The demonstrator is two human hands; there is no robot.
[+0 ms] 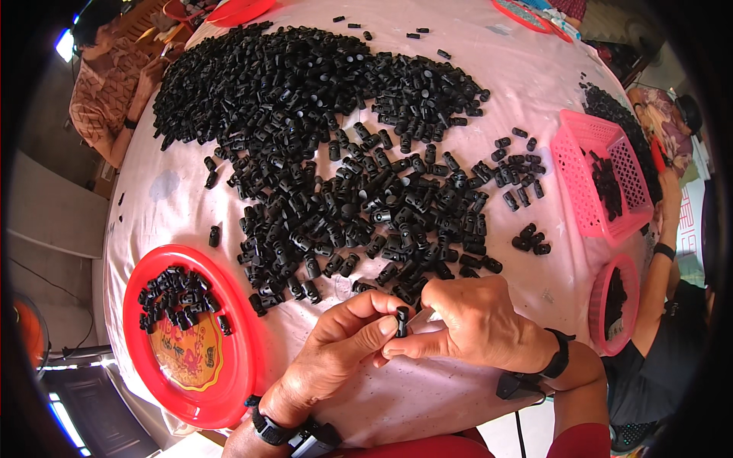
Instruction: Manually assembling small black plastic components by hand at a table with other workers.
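Note:
Near the table's front edge my left hand (347, 347) pinches a small black cord lock (402, 321) upright between thumb and fingertips. My right hand (477, 324) is closed close beside it, thumb and bent forefinger pointing at the piece. A thin pale sliver shows between its fingers; what it is I cannot make out. Just beyond both hands lies a loose spread of similar black cord locks (366, 198), which runs back into a large heap (267, 84). Left of my hands, a red round tray (248, 336) carries a small pile of them.
A pink slotted basket (569, 175) and a pink round basket (595, 324) at the right hold black pieces. Smaller groups of cord locks (531, 239) lie on the pink tablecloth (504, 84). Other people sit at the left (111, 99) and right (649, 305).

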